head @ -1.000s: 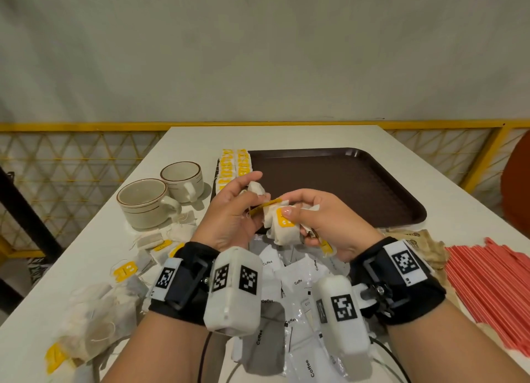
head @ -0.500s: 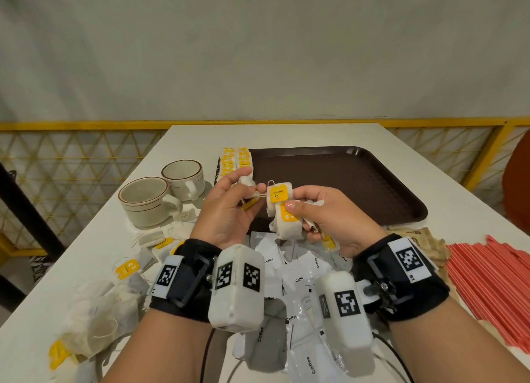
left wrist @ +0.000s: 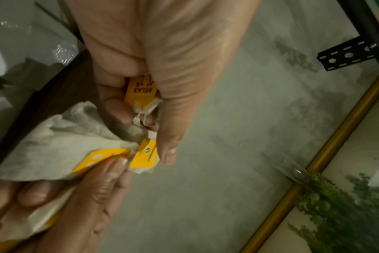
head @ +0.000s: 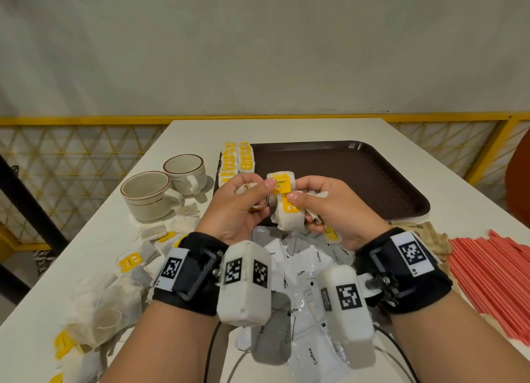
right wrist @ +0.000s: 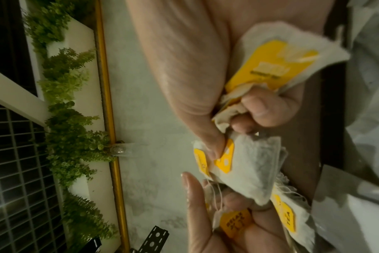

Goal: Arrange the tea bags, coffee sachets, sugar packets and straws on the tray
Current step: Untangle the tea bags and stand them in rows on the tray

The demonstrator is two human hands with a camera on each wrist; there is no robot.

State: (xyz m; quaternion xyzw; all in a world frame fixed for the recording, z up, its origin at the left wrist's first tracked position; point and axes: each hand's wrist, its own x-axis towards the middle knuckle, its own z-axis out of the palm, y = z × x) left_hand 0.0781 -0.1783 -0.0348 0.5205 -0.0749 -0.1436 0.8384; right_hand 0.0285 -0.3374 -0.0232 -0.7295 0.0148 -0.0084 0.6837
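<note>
The brown tray (head: pixel 358 176) sits at the table's far centre, with rows of tea bags (head: pixel 238 162) along its left edge. Above its near-left corner, the right hand (head: pixel 329 207) curls around a bunch of tea bags (head: pixel 286 213), thumb pressing a yellow tag. The left hand (head: pixel 241 207) pinches another tea bag (left wrist: pixel 141 92), thumb extended.

straws (head: pixel 493 282) cut off at right edge; tag print (left wrist: pixel 141 90) — blurred

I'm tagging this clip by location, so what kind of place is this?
Probably a café or hotel refreshment area: a white table holds a brown serving tray, two cups, tea bags, coffee sachets and red straws.
</note>
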